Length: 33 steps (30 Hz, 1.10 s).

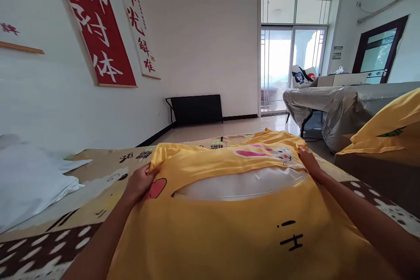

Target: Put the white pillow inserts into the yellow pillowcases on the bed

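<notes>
A yellow pillowcase (pixel 229 232) with a printed rabbit, a red heart and "Hi" lettering stretches across the front of the view. Through a long opening near its far edge, a white pillow (pixel 243 183) shows. My left hand (pixel 140 183) is closed on the case's far left corner, beside the heart. At the far right corner, near the rabbit's face, my right hand (pixel 310 164) grips the fabric; some of its fingers are hidden. The case lies over a patterned bedsheet (pixel 108 188).
A white pillow (pixel 36 183) lies on the bed at the left. On the right, yellow cloth (pixel 390 122) rests on a brown box-like surface (pixel 377 183). Behind it stands a plastic-covered table (pixel 341 96) with boxes. A black folded panel (pixel 197 109) leans by the back wall.
</notes>
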Tool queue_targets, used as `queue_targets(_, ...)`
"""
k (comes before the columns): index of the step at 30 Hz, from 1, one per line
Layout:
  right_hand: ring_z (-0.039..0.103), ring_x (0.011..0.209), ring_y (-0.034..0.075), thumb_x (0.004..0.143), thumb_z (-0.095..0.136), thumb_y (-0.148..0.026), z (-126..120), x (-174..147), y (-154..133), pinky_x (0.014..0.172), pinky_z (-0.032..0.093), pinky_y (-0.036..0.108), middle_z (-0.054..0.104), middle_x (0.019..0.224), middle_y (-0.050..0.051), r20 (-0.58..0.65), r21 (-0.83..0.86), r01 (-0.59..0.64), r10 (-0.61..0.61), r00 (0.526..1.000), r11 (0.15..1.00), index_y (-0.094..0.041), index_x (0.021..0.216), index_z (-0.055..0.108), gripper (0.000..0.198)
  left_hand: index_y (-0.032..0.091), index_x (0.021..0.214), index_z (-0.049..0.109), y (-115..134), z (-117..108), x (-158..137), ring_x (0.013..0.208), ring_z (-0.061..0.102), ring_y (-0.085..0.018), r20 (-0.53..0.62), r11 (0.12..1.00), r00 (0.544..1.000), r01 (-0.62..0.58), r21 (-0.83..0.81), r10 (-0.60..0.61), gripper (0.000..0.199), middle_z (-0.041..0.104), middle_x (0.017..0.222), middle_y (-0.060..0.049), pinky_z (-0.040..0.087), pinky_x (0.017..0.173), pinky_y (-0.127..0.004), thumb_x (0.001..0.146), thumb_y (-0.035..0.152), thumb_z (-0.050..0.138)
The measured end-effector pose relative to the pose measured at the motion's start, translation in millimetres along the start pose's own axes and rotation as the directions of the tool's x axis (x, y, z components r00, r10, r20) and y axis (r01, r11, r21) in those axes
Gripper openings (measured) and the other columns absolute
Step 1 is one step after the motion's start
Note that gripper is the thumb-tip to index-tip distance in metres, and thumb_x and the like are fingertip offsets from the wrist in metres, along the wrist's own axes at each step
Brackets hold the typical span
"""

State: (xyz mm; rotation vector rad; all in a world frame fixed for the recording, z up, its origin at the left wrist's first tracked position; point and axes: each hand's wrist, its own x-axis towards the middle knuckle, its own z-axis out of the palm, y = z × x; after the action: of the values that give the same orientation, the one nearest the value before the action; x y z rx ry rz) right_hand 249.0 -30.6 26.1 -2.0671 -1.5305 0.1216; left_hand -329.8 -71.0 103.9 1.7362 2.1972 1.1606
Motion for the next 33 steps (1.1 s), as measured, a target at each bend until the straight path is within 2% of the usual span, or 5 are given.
queue_targets(6,0.057,0.111,0.032,0.092,0.039,-0.028,-19,2,-34,0.088,0.041,0.039,0.059,0.118,0.025,-0.102,-0.003,0.024,-0.024,0.994,1.0,-0.005,0.134,0.041,0.047,0.004,0.132,0.037,39,-1,-8,0.118,0.048,-0.044,-0.092,0.98,0.995,-0.012,0.197,0.031,0.056,0.049,0.129,-0.025,0.042,0.089,-0.055,0.086,0.038,0.038)
queue_targets(11,0.05,0.121,0.026,0.094,0.038,-0.031,-9,-23,-90,0.098,0.038,0.037,0.054,0.131,0.017,-0.053,0.033,0.261,-0.259,0.964,0.965,-0.013,0.128,0.049,0.04,0.007,0.132,0.04,89,46,-21,0.129,0.042,-0.033,0.11,0.956,0.972,-0.224,0.188,0.206,0.052,0.044,0.139,-0.021,0.034,0.105,-0.049,0.086,0.032,0.038)
queue_targets(19,0.062,0.091,0.02,0.092,0.043,-0.031,9,-103,-168,0.08,0.041,0.029,0.069,0.095,0.006,0.194,0.122,0.68,-0.689,0.698,0.723,-0.02,0.094,0.065,0.024,0.024,0.101,0.064,183,88,-101,0.091,0.065,-0.022,0.601,0.75,0.598,-0.661,-0.004,0.53,0.028,0.07,0.099,-0.005,0.048,0.079,-0.031,0.087,0.035,0.042)
queue_targets(27,0.056,0.106,0.02,0.091,0.048,-0.03,23,-110,-139,0.093,0.04,0.034,0.066,0.111,0.006,0.202,0.242,0.61,-0.655,0.728,0.754,-0.02,0.1,0.064,0.02,0.018,0.089,0.063,146,122,-99,0.094,0.058,-0.023,0.582,0.834,0.68,-0.552,0.007,0.446,0.031,0.065,0.096,-0.008,0.043,0.082,-0.035,0.091,0.036,0.038)
queue_targets(33,0.057,0.103,0.023,0.093,0.046,-0.03,-3,-117,-138,0.091,0.041,0.038,0.066,0.108,0.008,0.115,0.06,0.613,-0.615,0.78,0.788,-0.022,0.093,0.064,0.02,0.02,0.096,0.063,132,123,-99,0.096,0.058,-0.022,0.593,0.849,0.665,-0.526,-0.061,0.454,0.031,0.066,0.099,-0.006,0.041,0.087,-0.036,0.092,0.039,0.038)
